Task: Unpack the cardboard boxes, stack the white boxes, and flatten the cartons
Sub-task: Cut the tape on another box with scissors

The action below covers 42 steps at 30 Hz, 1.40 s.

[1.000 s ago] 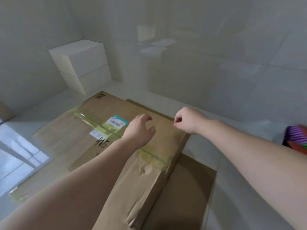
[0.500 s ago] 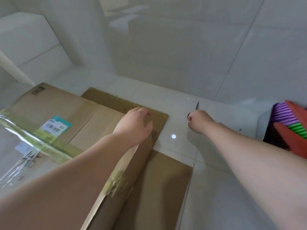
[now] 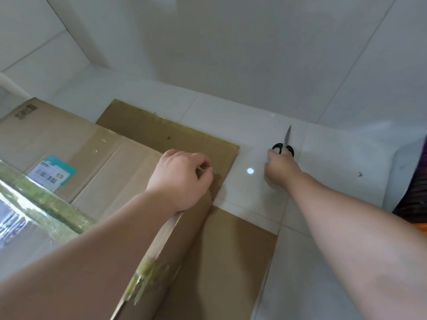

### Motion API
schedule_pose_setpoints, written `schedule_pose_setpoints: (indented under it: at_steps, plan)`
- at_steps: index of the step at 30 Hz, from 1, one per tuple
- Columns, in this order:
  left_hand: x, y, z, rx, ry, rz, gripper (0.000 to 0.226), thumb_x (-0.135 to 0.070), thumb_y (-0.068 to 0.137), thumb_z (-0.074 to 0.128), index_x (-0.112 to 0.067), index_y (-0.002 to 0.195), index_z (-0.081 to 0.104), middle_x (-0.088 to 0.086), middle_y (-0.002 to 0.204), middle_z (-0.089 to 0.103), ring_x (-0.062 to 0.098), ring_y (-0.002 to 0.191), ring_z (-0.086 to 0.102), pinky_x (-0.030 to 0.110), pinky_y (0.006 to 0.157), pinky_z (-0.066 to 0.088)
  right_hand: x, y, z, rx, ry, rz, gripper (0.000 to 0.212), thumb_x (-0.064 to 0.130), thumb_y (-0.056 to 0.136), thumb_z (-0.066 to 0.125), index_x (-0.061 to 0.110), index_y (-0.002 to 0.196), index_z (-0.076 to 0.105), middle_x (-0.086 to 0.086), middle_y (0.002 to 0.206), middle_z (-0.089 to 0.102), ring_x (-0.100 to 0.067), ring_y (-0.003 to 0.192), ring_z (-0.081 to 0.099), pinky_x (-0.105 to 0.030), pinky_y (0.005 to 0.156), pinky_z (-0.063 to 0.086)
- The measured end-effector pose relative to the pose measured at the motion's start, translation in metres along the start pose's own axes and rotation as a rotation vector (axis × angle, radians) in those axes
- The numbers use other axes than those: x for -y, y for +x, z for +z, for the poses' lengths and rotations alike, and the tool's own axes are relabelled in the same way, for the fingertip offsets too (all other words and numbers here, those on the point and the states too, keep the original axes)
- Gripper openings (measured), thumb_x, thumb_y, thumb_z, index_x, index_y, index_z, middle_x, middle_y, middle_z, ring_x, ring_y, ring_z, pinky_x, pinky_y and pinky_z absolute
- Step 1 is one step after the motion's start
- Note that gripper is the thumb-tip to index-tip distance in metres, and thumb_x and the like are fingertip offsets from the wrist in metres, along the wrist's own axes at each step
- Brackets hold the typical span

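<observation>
Nearest me, both forearms enter from the bottom edge, cut off at the frame. One sealed cardboard box (image 3: 92, 176) fills the view from 6 to 9 o'clock, its near and left parts out of frame; greenish tape (image 3: 46, 199) crosses its top, and one shipping label (image 3: 52, 173) has print too small to read. Under it lies flattened cardboard (image 3: 184, 144); I cannot tell whether it is one sheet or two. My left hand (image 3: 182, 179) hangs over the box's far corner, fingers loosely curled, its grip holding nothing I can see. Farther out at 1 o'clock, my right hand (image 3: 280, 168) grips the black handles of one pair of scissors (image 3: 284, 144) on the tiled floor (image 3: 323, 204), blade pointing away. White boxes (image 3: 34, 54) sit at 10 o'clock, partly cut off; count unclear. A coloured object (image 3: 416, 192) at 3 o'clock is cropped and unidentifiable.
</observation>
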State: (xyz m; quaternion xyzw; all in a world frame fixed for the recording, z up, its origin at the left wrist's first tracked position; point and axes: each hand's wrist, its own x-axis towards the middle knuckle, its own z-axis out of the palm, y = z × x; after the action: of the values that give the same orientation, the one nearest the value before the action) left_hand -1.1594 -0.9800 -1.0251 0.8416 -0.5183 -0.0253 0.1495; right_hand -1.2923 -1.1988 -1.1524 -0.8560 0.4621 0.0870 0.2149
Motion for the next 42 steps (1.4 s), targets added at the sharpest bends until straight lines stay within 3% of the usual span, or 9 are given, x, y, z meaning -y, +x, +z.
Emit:
schedule_pose_setpoints:
  at_steps: [2,8,13,16,22,25,32,38,42]
  plan:
    - [-0.001,0.0,0.0,-0.006,-0.012,-0.006,0.018,-0.034,0.088,0.049,-0.028,0.086,0.066,-0.014,0.077,0.065,0.013,0.084,0.055,0.016,0.085,0.021,0.0,0.005,0.003,-0.002,-0.028,0.013,0.046,0.015,0.096,0.035,0.0,0.14,0.028,-0.031,0.149,0.012,-0.042,0.138,0.015,-0.044,0.11,0.026]
    - [0.002,0.0,0.001,0.004,-0.013,0.001,0.019,-0.036,0.087,0.047,-0.029,0.083,0.064,-0.014,0.072,0.063,0.011,0.079,0.055,0.017,0.089,0.026,0.0,0.007,-0.003,-0.147,-0.095,0.121,0.024,0.008,0.084,0.054,0.001,0.106,0.061,-0.02,0.119,0.048,-0.037,0.101,0.056,-0.04,0.091,0.046]
    - [0.004,0.001,0.002,-0.005,-0.023,0.009,0.02,-0.037,0.086,0.046,-0.029,0.082,0.064,-0.015,0.069,0.06,0.008,0.075,0.053,0.018,0.091,0.027,-0.003,0.005,-0.002,-0.181,-0.013,0.326,0.034,0.005,0.089,0.045,0.0,0.123,0.05,-0.021,0.123,0.043,-0.041,0.107,0.055,-0.044,0.096,0.043]
    - [0.002,-0.001,-0.001,-0.001,-0.037,0.011,0.022,-0.038,0.088,0.045,-0.029,0.087,0.065,-0.015,0.072,0.061,0.009,0.08,0.055,0.018,0.092,0.027,-0.008,-0.009,-0.006,-0.05,-0.027,0.401,0.044,0.005,0.08,0.052,0.001,0.123,0.045,-0.022,0.126,0.05,-0.036,0.117,0.052,-0.04,0.095,0.044]
    - [0.014,-0.013,-0.026,0.169,-0.087,0.136,0.043,-0.044,0.091,0.047,-0.021,0.127,0.052,-0.004,0.133,0.05,0.016,0.131,0.033,0.028,0.112,0.012,0.008,-0.066,-0.023,0.294,-0.312,0.341,0.021,0.005,0.064,0.068,0.007,0.081,0.056,-0.005,0.075,0.056,-0.021,0.079,0.062,-0.022,0.052,0.043]
    - [0.03,-0.027,-0.049,0.195,-0.066,0.21,0.05,-0.045,0.09,0.049,-0.018,0.132,0.048,-0.001,0.139,0.044,0.018,0.134,0.03,0.03,0.112,0.016,0.015,-0.091,-0.022,0.304,-0.298,0.268,0.029,0.009,0.068,0.066,0.009,0.094,0.055,-0.004,0.085,0.055,-0.021,0.091,0.06,-0.022,0.056,0.042]
    - [0.053,-0.064,-0.092,0.232,-0.086,0.261,0.042,-0.038,0.089,0.056,-0.023,0.128,0.05,-0.007,0.137,0.044,0.014,0.129,0.035,0.024,0.103,0.023,0.052,-0.132,-0.068,0.0,-0.031,0.14,0.014,0.008,0.074,0.061,0.012,0.087,0.063,-0.01,0.089,0.064,-0.028,0.086,0.06,-0.024,0.062,0.043]
    - [0.076,-0.129,-0.089,0.105,-0.14,0.241,0.031,-0.047,0.079,0.06,-0.026,0.102,0.059,-0.012,0.102,0.053,0.01,0.095,0.049,0.025,0.081,0.037,0.077,-0.179,-0.057,0.005,0.221,0.065,0.024,0.005,0.067,0.072,0.011,0.089,0.065,-0.009,0.085,0.065,-0.026,0.076,0.061,-0.027,0.06,0.046]
    - [0.079,-0.143,-0.084,0.257,-0.171,0.224,0.025,-0.048,0.078,0.065,-0.029,0.091,0.054,-0.012,0.094,0.051,0.01,0.085,0.05,0.023,0.07,0.038,0.098,-0.197,-0.049,0.037,0.336,-0.009,0.031,-0.001,0.067,0.068,0.014,0.093,0.062,-0.011,0.08,0.064,-0.024,0.064,0.057,-0.027,0.057,0.046]
